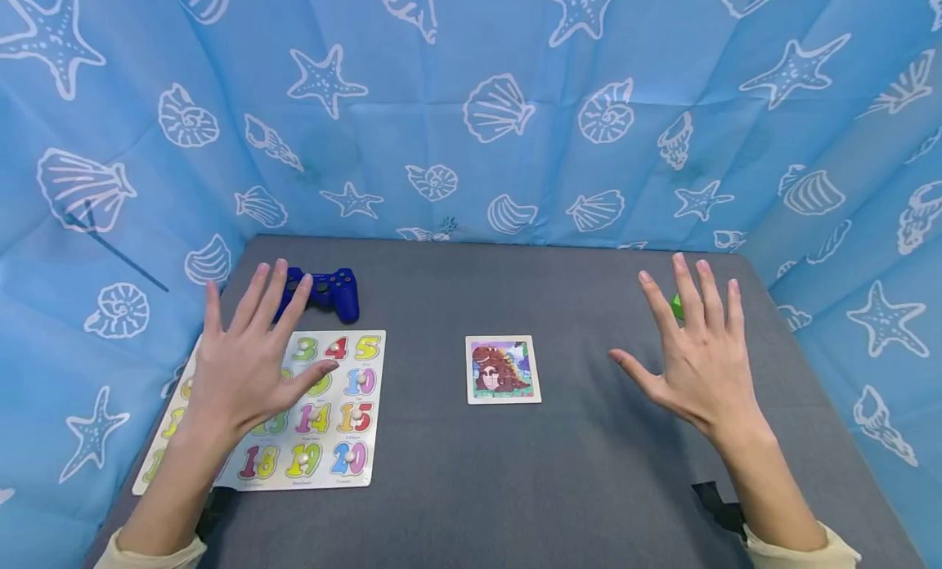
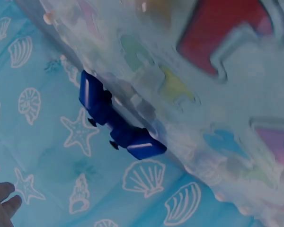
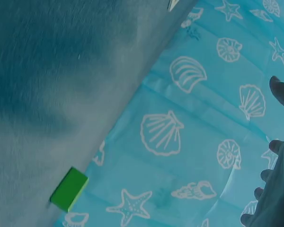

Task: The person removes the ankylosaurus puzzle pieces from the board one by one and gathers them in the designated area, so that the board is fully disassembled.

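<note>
Fingers spread, my left hand [image 1: 246,369] hovers over a number puzzle board [image 1: 331,459] at the left of the table and holds nothing. Just beyond its fingertips lies a blue game controller [image 1: 342,293], partly hidden by the hand; the left wrist view shows the same controller [image 2: 118,120] beside the board. My right hand [image 1: 702,365] is also spread and empty, raised above the right side of the table. Behind its fingers a green block [image 1: 676,306] is mostly covered; it shows whole in the right wrist view as a green block [image 3: 69,189].
A small square picture puzzle [image 1: 504,369] with a brown dinosaur lies mid-table between the hands. The grey tabletop [image 1: 456,487] is bordered at the back and sides by a blue curtain [image 1: 441,103] printed with shells and starfish.
</note>
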{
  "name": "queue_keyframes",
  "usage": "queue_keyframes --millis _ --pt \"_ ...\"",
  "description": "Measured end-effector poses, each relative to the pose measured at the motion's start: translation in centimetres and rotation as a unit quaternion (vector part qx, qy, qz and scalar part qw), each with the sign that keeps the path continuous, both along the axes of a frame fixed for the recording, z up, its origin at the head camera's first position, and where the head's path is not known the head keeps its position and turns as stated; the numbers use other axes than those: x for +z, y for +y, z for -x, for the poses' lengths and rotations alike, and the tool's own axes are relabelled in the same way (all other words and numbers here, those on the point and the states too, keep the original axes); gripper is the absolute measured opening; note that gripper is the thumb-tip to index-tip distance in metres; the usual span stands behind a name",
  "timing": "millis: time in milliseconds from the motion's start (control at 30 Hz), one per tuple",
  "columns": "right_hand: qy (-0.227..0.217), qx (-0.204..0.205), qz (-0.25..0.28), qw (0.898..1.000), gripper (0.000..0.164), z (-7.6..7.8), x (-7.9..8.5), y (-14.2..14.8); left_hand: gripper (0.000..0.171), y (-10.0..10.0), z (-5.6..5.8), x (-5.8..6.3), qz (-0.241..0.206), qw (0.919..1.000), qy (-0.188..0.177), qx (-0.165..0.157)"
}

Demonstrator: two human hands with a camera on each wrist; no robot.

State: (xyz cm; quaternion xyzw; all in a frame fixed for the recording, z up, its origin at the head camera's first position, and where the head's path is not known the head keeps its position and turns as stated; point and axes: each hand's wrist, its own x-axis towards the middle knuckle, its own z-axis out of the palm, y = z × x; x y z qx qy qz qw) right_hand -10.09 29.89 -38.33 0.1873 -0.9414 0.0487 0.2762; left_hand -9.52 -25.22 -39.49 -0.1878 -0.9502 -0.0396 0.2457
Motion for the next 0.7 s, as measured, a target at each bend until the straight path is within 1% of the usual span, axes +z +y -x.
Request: queue_keyframes --millis 133,267,333,400,467,500,600,700 --pt "-0.004 0.013 0.006 1.000 0.103 0.1 -0.6 -1.0 0.109 0.5 -0.4 -0.2 -0.006 0.9997 -0.022 0.001" --pt "-0.013 0.037 0.015 0.999 0.100 0.2 -1.0 -2.2 0.109 1.3 -0.5 -0.2 -0.013 0.9995 -0.028 -0.005" --pt "-0.019 0.047 0.017 0.999 0.097 0.2 -1.2 -2.8 0.099 2.0 -0.5 -0.2 -0.020 0.9993 -0.031 -0.010" --pt "-0.029 0.056 0.019 0.998 0.091 0.2 -1.4 -3.4 0.086 2.6 -0.6 -0.2 -0.024 0.9989 -0.040 -0.010" --pt "-0.042 0.065 0.024 0.997 0.086 0.3 -1.7 -4.0 0.073 3.3 -0.8 -0.1 -0.027 0.9981 -0.054 -0.010" --pt "-0.050 0.070 0.029 0.996 0.086 0.3 -1.8 -4.4 0.069 3.7 -0.8 -0.1 -0.030 0.9974 -0.064 -0.010" --pt "-0.080 0.089 0.048 0.992 0.090 0.6 -2.4 -5.5 0.061 4.7 -1.0 -0.2 -0.037 0.9947 -0.096 -0.011" --pt "-0.119 0.113 0.075 0.984 0.086 0.9 -3.1 -6.7 0.057 5.7 -1.1 -0.3 -0.039 0.9892 -0.141 -0.013"
